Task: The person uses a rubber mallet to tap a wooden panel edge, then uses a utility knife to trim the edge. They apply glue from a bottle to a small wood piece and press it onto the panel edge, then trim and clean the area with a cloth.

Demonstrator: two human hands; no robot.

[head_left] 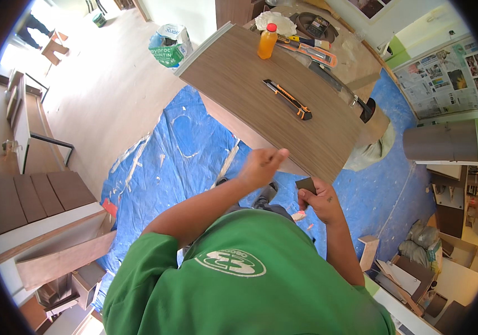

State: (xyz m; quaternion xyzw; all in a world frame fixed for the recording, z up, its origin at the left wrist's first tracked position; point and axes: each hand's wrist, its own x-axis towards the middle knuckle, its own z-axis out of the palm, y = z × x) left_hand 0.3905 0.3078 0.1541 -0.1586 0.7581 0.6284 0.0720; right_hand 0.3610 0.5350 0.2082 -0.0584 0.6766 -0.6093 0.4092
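A long wood-grain panel (261, 95) lies across a work surface in front of me. My left hand (261, 166) is at its near edge, fingers pinched together against the edge; whether it holds anything I cannot tell. Just below the edge, my right hand (320, 200) grips a small dark block (306, 184). An orange and black utility knife (288, 99) lies on the panel beyond both hands. An orange bottle (267, 41) stands upright at the panel's far end.
A blue tarp (183, 145) covers the floor beneath. Tools and a white rag (275, 22) lie behind the panel. A grey roll (440, 142) sits at right, wood boards (43, 223) and offcuts at left, a bag (170, 46) beyond.
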